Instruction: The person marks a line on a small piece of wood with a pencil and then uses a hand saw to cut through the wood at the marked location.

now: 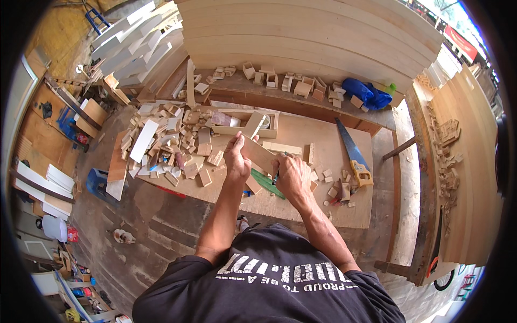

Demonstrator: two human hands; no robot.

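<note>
My left hand [237, 159] grips one end of a flat light wooden board [257, 151], held above the worktable [350, 207]. At the board's other end, my right hand [291, 175] is closed round a dark pencil or pen [277, 175], its fingers against the board. Behind them sits an open wooden box [226, 130] with small items and a slat in it. A green flat piece [269, 188] lies below. A pile of small wooden offcuts [177, 140] covers the table's left; a hand saw [360, 172] with a yellow handle lies at the right.
A shelf [237, 91] behind holds small wooden boxes and a blue bag [363, 96]. Tall plank panels [312, 32] stand behind and right [468, 210]. A blue stool [102, 185], a small animal [124, 235] and a metal bar [398, 148] are around the table.
</note>
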